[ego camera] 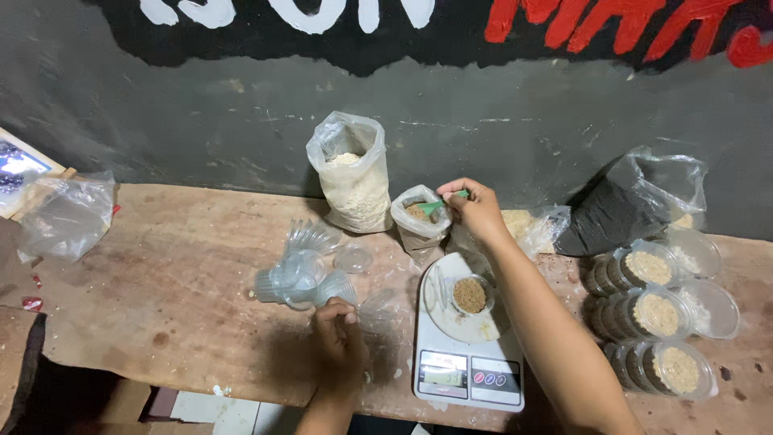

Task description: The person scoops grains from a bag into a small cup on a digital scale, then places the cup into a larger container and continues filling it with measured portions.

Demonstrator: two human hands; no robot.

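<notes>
Your right hand has its grip closed on a green scoop, and the scoop's end is inside the small bag of brown grains. This bag stands open on the bench, just beside the big bag of pale flour, which leans near the dark wall.

Your left hand rests near the front edge of the bench. Its fingers are curled together on a clear cup, which lies just to the right of them; how firmly you hold it I cannot tell. Just behind this hand lies a heap of empty clear cups, some stacked, some on their side.

Between your two arms stands a white scale. On its plate sits a small cup filled with brown grains, directly below your right hand.

At the right side of the bench you see rows of filled cups, lying stacked on their sides, and behind them a black bag. At the far left lies an empty plastic bag, well apart from your hands.
</notes>
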